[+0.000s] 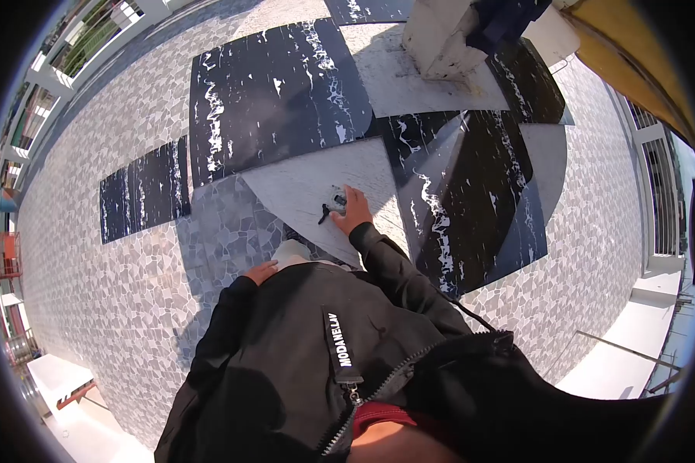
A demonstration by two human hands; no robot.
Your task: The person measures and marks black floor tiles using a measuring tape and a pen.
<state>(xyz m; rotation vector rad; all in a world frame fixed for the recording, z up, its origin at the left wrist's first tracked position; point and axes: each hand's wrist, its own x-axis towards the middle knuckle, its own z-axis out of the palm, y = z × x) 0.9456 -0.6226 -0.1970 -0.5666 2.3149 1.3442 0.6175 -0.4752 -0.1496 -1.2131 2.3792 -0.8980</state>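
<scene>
My right hand (355, 210) reaches down to a small clear object (337, 199) with dark parts, which lies on a pale triangular panel (309, 181). The fingers curve around its right side, and whether they grip it is hard to make out. A short black piece (323, 215) lies just left of my fingertips. My left hand (262, 272) rests near my light trousers at the knee, its fingers together and partly hidden. Dark sheets with white marbling (278, 100) lie beyond and to the right (471, 177) of the pale panel.
A smaller dark marbled sheet (145, 189) lies at the left on the mosaic-patterned floor (116, 285). A pale post (438, 38) with dark cloth (506, 21) stands at the top. Yellow material (633, 58) hangs at upper right. White railings (660, 185) edge both sides.
</scene>
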